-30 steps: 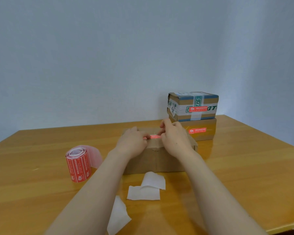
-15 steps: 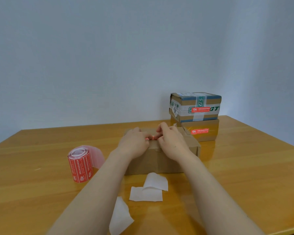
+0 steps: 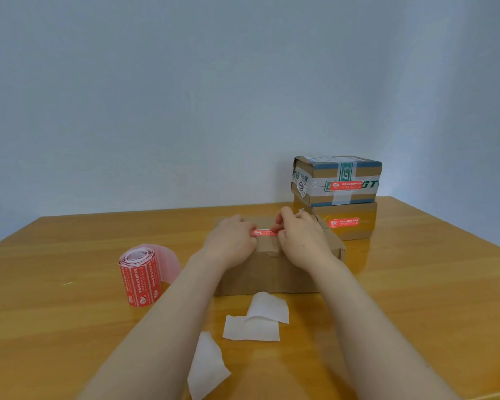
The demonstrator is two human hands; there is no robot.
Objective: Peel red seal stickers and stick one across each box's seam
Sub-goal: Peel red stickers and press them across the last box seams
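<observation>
A plain brown cardboard box point(image 3: 272, 272) lies in the middle of the table. A red seal sticker point(image 3: 264, 232) stretches across its top near the front edge. My left hand point(image 3: 228, 245) pinches the sticker's left end with curled fingers. My right hand point(image 3: 302, 241) pinches the right end, its thumb tip on the sticker. Both hands rest on the box top and hide most of it. The roll of red stickers point(image 3: 139, 277) stands on end to the left of the box, its backing strip trailing behind it.
Two stacked boxes stand at the back right: a taped one point(image 3: 337, 180) on a brown one point(image 3: 347, 223), each with a red sticker on its front. Three white backing papers point(image 3: 254, 321) lie in front of the box. The wooden table point(image 3: 430, 298) ends near the bottom right.
My hands have drawn slightly apart on the box top, so more of the red sticker shows between them than half a second ago. The box and roll have not moved.
</observation>
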